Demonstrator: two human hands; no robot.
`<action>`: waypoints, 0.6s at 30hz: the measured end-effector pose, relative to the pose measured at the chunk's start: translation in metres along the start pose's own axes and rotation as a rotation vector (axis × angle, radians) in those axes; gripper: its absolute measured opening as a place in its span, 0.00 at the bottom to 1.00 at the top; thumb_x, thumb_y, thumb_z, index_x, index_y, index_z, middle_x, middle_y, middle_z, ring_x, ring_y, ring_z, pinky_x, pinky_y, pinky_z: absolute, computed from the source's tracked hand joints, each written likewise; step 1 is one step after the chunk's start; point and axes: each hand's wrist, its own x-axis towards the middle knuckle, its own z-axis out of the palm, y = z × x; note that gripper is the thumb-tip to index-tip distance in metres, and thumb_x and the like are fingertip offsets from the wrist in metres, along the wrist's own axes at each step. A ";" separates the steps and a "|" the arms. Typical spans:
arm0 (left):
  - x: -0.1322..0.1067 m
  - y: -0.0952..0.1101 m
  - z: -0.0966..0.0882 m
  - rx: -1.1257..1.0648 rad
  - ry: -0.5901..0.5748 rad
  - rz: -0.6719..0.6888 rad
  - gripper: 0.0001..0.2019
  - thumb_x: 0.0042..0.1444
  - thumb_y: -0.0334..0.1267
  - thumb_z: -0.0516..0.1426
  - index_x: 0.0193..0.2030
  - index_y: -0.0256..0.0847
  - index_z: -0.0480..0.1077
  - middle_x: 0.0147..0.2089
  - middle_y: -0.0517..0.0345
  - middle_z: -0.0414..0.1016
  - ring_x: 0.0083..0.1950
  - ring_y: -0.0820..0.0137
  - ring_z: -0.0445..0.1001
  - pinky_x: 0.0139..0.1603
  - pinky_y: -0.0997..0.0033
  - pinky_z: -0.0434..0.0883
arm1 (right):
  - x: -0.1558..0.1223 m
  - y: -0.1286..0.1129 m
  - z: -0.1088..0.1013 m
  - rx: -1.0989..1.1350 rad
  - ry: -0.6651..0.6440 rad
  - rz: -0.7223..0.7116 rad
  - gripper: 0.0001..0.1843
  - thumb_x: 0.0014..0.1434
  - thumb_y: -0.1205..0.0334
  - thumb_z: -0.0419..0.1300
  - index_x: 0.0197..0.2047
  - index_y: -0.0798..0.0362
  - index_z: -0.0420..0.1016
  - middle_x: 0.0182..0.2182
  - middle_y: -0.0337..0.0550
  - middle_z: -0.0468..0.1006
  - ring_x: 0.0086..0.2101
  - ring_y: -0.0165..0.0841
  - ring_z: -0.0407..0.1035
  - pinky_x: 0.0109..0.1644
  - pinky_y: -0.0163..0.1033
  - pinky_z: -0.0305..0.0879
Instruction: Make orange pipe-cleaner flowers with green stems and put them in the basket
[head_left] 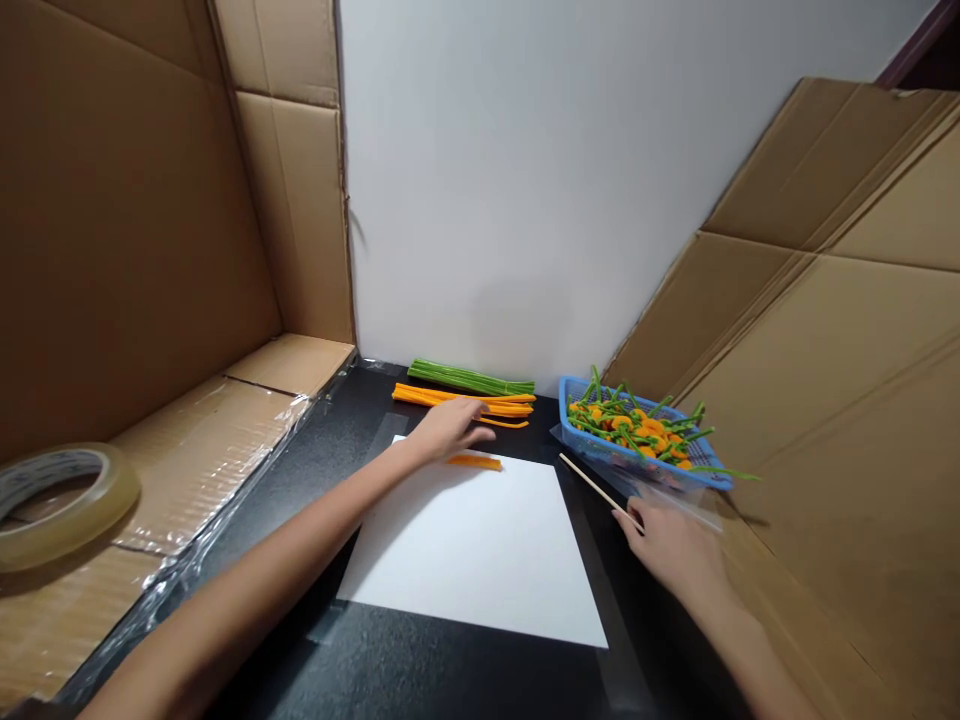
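Left grip [450,430]: released, fingers extended, just beside an orange pipe cleaner [475,462]
Right grip [671,548]: clenched on a wooden stick [596,490]
Under left grip: paper [472,550] on the tabletop [450,670]
Beyond left grip: orange stack [461,400], green stack [471,377]
Beyond right grip: blue basket [637,440] of pipe-cleaner flowers [637,425]
Well left of left grip: tape roll [64,505]

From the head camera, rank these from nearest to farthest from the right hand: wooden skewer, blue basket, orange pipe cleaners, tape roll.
From the right hand:
1. Wooden skewer: its end at the hand, running up-left.
2. Blue basket: just beyond the hand, on the right.
3. Orange pipe cleaners: a bundle at the back, left of the basket.
4. Tape roll: far left, on cardboard.
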 end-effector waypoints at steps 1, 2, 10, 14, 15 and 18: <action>0.009 -0.012 -0.003 0.049 0.034 -0.060 0.15 0.67 0.44 0.53 0.56 0.40 0.66 0.53 0.49 0.75 0.55 0.64 0.73 0.53 0.67 0.70 | 0.002 -0.003 -0.003 -0.034 0.005 0.003 0.16 0.67 0.53 0.49 0.36 0.50 0.74 0.30 0.52 0.81 0.34 0.50 0.78 0.29 0.42 0.54; 0.017 -0.024 -0.005 0.083 0.051 -0.099 0.13 0.68 0.39 0.51 0.55 0.38 0.66 0.53 0.46 0.74 0.55 0.62 0.72 0.53 0.65 0.69 | 0.005 -0.008 -0.007 -0.057 0.019 0.002 0.14 0.67 0.54 0.51 0.37 0.51 0.74 0.31 0.53 0.81 0.34 0.50 0.78 0.29 0.42 0.55; 0.072 -0.082 0.003 0.273 -0.069 -0.077 0.08 0.57 0.32 0.61 0.44 0.37 0.73 0.44 0.46 0.77 0.49 0.58 0.76 0.48 0.64 0.71 | 0.050 -0.114 -0.058 0.106 0.383 -0.342 0.14 0.68 0.60 0.51 0.37 0.52 0.76 0.35 0.50 0.80 0.39 0.41 0.75 0.36 0.39 0.61; 0.086 -0.083 0.004 0.344 -0.116 0.014 0.06 0.59 0.29 0.57 0.40 0.35 0.74 0.42 0.42 0.78 0.47 0.57 0.77 0.48 0.62 0.71 | 0.114 -0.164 -0.075 0.255 0.365 -0.449 0.14 0.68 0.64 0.49 0.44 0.54 0.77 0.42 0.52 0.80 0.46 0.42 0.71 0.46 0.41 0.62; 0.088 -0.084 0.003 0.358 -0.126 0.037 0.07 0.59 0.28 0.55 0.40 0.34 0.74 0.42 0.41 0.78 0.47 0.57 0.77 0.49 0.62 0.71 | 0.130 -0.172 -0.075 0.267 0.341 -0.459 0.13 0.68 0.64 0.51 0.44 0.53 0.77 0.42 0.51 0.80 0.47 0.42 0.71 0.46 0.41 0.62; 0.090 -0.087 0.001 0.391 -0.148 0.090 0.09 0.61 0.28 0.52 0.41 0.33 0.74 0.42 0.40 0.78 0.47 0.57 0.78 0.50 0.61 0.70 | 0.170 -0.185 -0.067 0.291 0.271 -0.501 0.09 0.62 0.63 0.61 0.45 0.50 0.79 0.42 0.46 0.80 0.47 0.39 0.72 0.45 0.37 0.63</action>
